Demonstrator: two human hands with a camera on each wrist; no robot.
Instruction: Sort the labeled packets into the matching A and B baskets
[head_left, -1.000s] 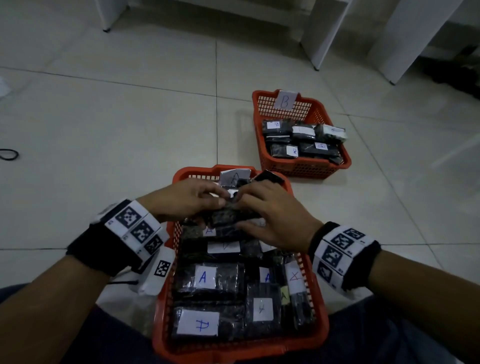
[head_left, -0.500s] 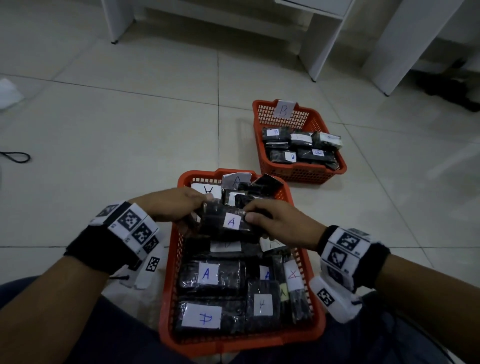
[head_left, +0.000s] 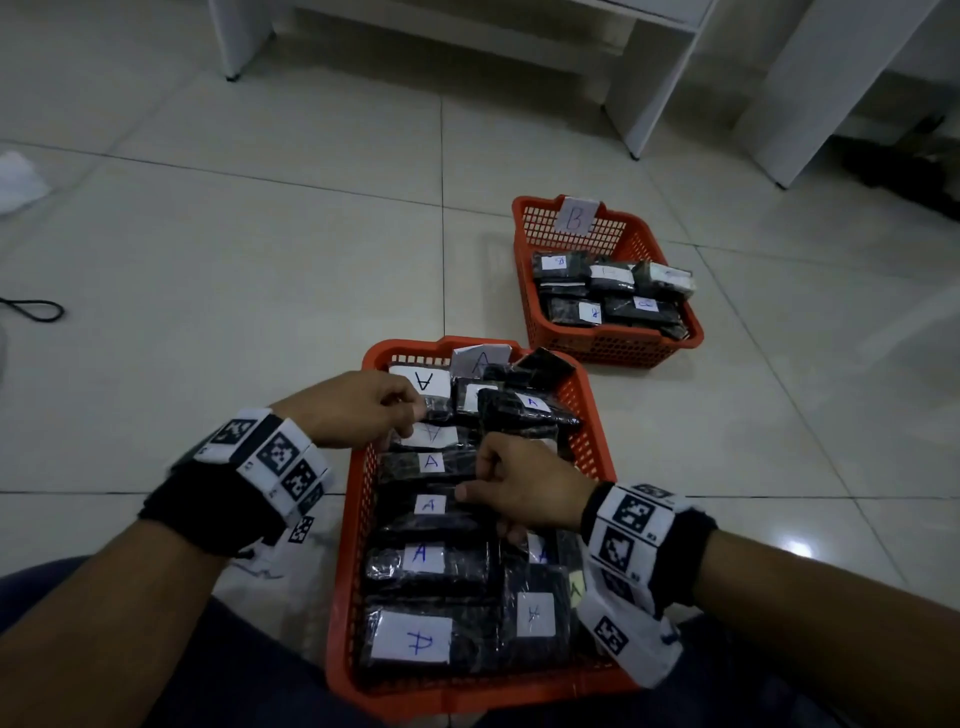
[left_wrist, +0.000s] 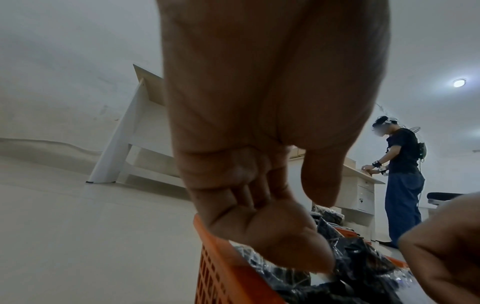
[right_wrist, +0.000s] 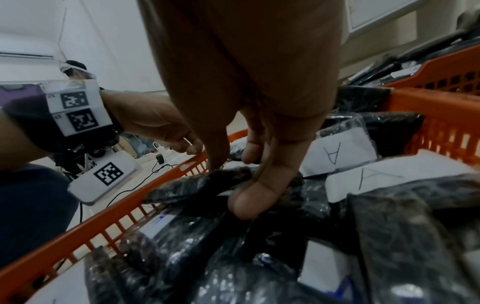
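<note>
The orange A basket (head_left: 358, 519) lies close in front of me, packed with black packets that carry white A labels. My right hand (head_left: 519, 488) reaches into its middle and pinches one black A packet (head_left: 431, 505) between thumb and fingers; the right wrist view shows that packet (right_wrist: 197, 185) in the right hand (right_wrist: 230, 186). My left hand (head_left: 363, 410) hovers over the basket's far left rim (left_wrist: 221, 267) with fingers curled into the palm (left_wrist: 259, 205), nothing in them. The orange B basket (head_left: 613, 348) stands farther right, holding several labeled packets.
Both baskets are on a pale tiled floor. White furniture legs (head_left: 654, 78) stand at the back. A black cable (head_left: 36, 310) lies at the far left. My legs lie under the A basket's near end. Another person (left_wrist: 402, 174) stands at a desk.
Both hands held an A packet just above the basket; it now lies among the others. My left hand has let go and my right hand has drawn nearer to me.
</note>
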